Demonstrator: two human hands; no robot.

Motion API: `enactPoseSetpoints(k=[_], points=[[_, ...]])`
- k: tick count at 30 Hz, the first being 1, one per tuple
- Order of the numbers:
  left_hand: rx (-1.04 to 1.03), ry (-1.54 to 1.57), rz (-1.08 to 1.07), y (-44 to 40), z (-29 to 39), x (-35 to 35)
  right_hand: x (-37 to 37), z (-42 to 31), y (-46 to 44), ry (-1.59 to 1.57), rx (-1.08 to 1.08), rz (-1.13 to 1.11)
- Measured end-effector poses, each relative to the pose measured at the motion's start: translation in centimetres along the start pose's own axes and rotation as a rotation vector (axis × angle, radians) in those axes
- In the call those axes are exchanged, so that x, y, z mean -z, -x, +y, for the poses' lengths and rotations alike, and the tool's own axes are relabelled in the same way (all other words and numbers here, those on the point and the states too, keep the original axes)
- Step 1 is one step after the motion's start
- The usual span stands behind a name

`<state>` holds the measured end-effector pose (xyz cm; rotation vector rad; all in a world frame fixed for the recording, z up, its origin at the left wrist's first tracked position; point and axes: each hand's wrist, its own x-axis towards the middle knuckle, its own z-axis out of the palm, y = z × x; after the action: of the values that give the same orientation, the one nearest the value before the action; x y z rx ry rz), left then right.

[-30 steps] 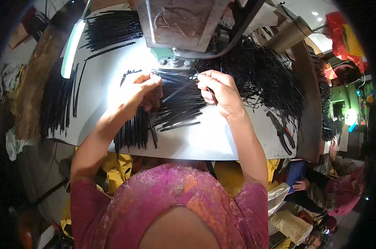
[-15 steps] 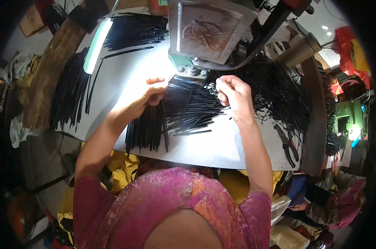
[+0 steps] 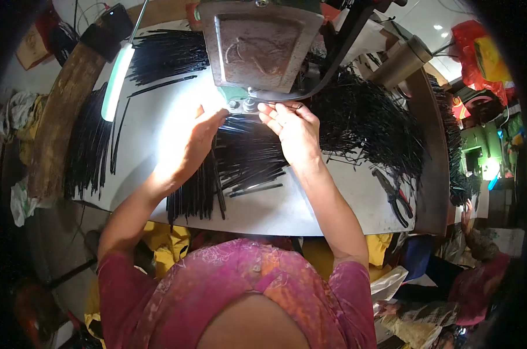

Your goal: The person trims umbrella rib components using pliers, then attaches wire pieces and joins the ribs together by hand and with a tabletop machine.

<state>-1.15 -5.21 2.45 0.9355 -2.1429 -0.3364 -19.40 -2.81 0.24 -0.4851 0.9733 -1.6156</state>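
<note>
Black strips (image 3: 249, 154) lie in a bundle on the white table (image 3: 263, 215), directly below the two hands and in front of the machine (image 3: 263, 52); their far ends are partly covered by the hands and the machine head. The left hand (image 3: 202, 131) is beside the bolts (image 3: 249, 104) under this head, with its thumb and forefinger toward them; strong glare washes out its edge, and I cannot tell if these fingers pinch something. The right hand (image 3: 292, 125) is at the other side of the bolts, its thumb and fingertips brought close together; whether a strip is between them is too small to tell. The working point of the machine is hidden, and its top is cut off by the upper border. A tangled black heap (image 3: 368, 110) lies to the right, partly behind the machine arm, with pliers (image 3: 394, 198) near it. At the right edge, another person (image 3: 478, 291) is dark and hard to make out.
</note>
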Motion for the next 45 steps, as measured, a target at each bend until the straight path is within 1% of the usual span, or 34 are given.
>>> enactPoseSetpoints(k=[1, 3, 4, 5, 7, 11, 13, 17, 19, 20, 22, 25, 26, 28, 32, 34, 35, 37, 38, 40, 45], points=[[-0.001, 0.003, 0.003, 0.4, -0.1, -0.1, 0.1, 0.1, -0.1, -0.011, 0.009, 0.014], [0.06, 0.16, -0.054, 1.2, -0.5, -0.2, 0.2, 0.2, -0.2, -0.024, 0.027, 0.005], [0.132, 0.307, -0.069, 1.4, -0.2, -0.4, 0.3, 0.2, -0.2, -0.044, 0.043, -0.004], [0.133, 0.308, -0.067, 1.3, 0.0, -0.2, 0.2, 0.2, -0.2, -0.042, 0.043, -0.005], [0.554, 0.472, -0.286, 0.4, 1.1, 0.9, 0.1, 0.2, -0.1, -0.051, 0.076, -0.023], [0.58, 0.478, -0.328, 0.1, 0.0, -0.4, 0.0, 0.4, 0.1, -0.031, 0.085, -0.014], [0.592, 0.438, -0.235, -0.3, 0.3, -0.9, 0.1, 0.5, 0.1, -0.033, 0.091, -0.025], [0.535, 0.459, -0.207, -0.4, -0.6, -1.7, 0.3, 0.6, 0.1, -0.048, 0.112, -0.035], [0.636, 0.465, -0.239, -0.7, -0.1, -1.4, 0.1, 0.5, 0.2, -0.043, 0.116, -0.032], [0.638, 0.465, -0.236, -0.8, -0.3, -1.4, 0.1, 0.4, 0.3, -0.041, 0.114, -0.034], [0.543, 0.373, -0.269, -0.8, -0.8, -1.7, -0.1, 0.2, 0.4, -0.016, 0.098, -0.017], [0.49, 0.418, -0.246, -0.5, -1.3, -1.9, 0.0, 0.4, 0.3, -0.026, 0.105, -0.029], [0.491, 0.418, -0.244, -0.6, -1.2, -1.7, 0.0, 0.4, 0.3, -0.025, 0.104, -0.031], [0.482, 0.292, -0.258, -0.9, -0.6, -1.3, -0.1, 0.3, 0.4, -0.011, 0.118, -0.032], [0.486, 0.33, -0.23, -0.5, -1.6, -1.9, -0.1, 0.6, 0.3, -0.026, 0.121, -0.028], [0.405, 0.234, -0.213, -0.6, -1.4, -1.7, -0.2, 0.5, 0.3, -0.02, 0.119, -0.025], [0.405, 0.234, -0.21, -0.5, -1.7, -1.9, -0.3, 0.5, 0.3, -0.019, 0.12, -0.027], [0.272, 0.213, -0.167, -0.1, -2.7, -2.5, -0.4, 0.5, 0.3, -0.021, 0.128, -0.029], [0.271, 0.212, -0.164, 0.0, -3.0, -2.7, -0.4, 0.5, 0.3, -0.02, 0.129, -0.032], [0.179, 0.155, -0.135, 0.0, -3.3, -2.7, -0.3, 0.6, 0.2, -0.005, 0.132, -0.062], [0.219, 0.044, -0.158, -0.7, -2.1, -2.1, -0.4, 0.5, 0.1, 0.021, 0.11, -0.048]])
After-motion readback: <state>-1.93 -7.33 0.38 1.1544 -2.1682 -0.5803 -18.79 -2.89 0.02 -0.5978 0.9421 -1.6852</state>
